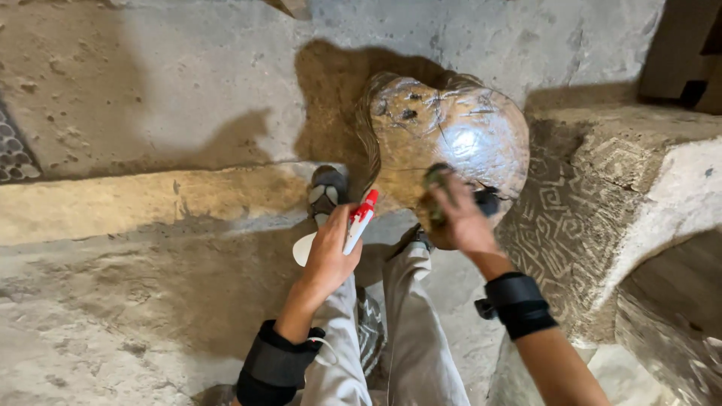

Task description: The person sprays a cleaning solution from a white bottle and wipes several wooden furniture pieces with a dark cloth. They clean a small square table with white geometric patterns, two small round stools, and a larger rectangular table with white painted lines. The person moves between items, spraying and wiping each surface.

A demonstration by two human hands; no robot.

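While the right hand (459,218) is pressing a cloth (435,197) on the glossy wood slab (451,135), the left hand (331,252), gripping a spray bottle (357,225), isn't steadying it; it could tip.

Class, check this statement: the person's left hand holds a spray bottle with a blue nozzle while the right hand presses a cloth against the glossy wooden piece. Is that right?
Not quite. The head view shows the nozzle is red, not blue. The left hand holds the spray bottle, and the right hand presses a cloth against the glossy wooden piece.
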